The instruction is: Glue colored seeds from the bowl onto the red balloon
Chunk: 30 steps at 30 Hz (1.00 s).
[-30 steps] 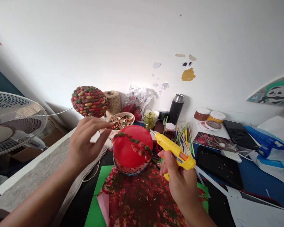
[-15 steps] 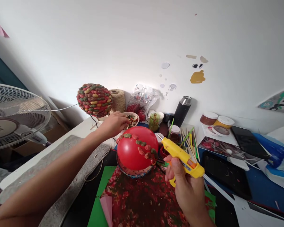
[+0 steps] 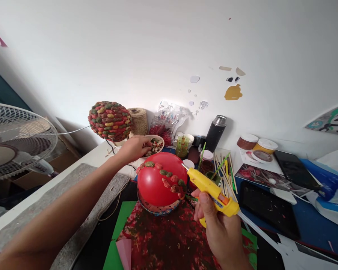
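Observation:
My right hand (image 3: 218, 221) grips a yellow hot glue gun (image 3: 211, 187), its metal nozzle pointing up and left over the balloon. The red balloon (image 3: 154, 183) rests in a round bowl with a blue rim (image 3: 162, 213). A wavy row of red, brown and green pieces that look like painted peanut shells (image 3: 166, 173) runs across it. Beyond the balloon, my left hand (image 3: 138, 148) reaches to the edge of a pale bowl (image 3: 162, 141) of small mixed-colour pieces. Its fingers are bent together at the bowl; whatever is between the fingertips is hidden.
A ball covered in coloured pieces (image 3: 109, 120) stands at the left beside a twine spool (image 3: 138, 120). Behind are a plastic bag (image 3: 167, 120), a cup (image 3: 182, 146) and a black flask (image 3: 215, 133). Sticks and brushes (image 3: 228, 170) lie to the right. A fan (image 3: 17, 142) is far left.
My left hand has dipped slightly at the bowl, its fingers drawn closer together. The view has shifted a little; the glue gun stays in my right hand over the balloon's right side.

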Tool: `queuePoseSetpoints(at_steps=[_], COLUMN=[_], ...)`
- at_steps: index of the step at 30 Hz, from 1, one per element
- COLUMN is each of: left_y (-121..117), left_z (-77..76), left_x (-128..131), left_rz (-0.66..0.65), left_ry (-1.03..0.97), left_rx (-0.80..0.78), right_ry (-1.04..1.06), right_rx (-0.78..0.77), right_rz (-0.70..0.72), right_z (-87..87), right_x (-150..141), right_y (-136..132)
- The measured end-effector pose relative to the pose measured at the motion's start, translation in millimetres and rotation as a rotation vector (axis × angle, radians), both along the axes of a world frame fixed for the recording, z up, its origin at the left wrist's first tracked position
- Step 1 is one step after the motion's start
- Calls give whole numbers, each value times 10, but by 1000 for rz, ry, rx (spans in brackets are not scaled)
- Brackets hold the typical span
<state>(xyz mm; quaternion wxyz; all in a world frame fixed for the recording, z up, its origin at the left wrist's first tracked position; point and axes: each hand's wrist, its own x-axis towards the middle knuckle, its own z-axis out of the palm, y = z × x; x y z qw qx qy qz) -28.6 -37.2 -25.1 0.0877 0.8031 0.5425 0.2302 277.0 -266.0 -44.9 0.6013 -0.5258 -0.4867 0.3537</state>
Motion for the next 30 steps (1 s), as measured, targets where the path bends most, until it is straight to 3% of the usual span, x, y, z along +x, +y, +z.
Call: queuePoseSetpoints(at_steps=[6, 11, 16, 22, 30], left_y=[13, -68, -208, -282, -40], left_z=[48, 108, 80, 30, 24], left_x=[-150, -231, -228, -258, -218], left_rz=[94, 94, 80, 93, 199], left_ry=[-359, -672, -809, -686, -249], left_rx=[-88, -127, -152, -148, 8], right_ry=[-9, 19, 9, -1, 30], right_rx=[-14, -34, -34, 13, 24], right_rz=[-12, -26, -28, -10, -14], right_z=[24, 39, 20, -41, -100], right_x=[-53, -44, -30, -11, -9], right_y=[-36, -33, -39, -30, -32])
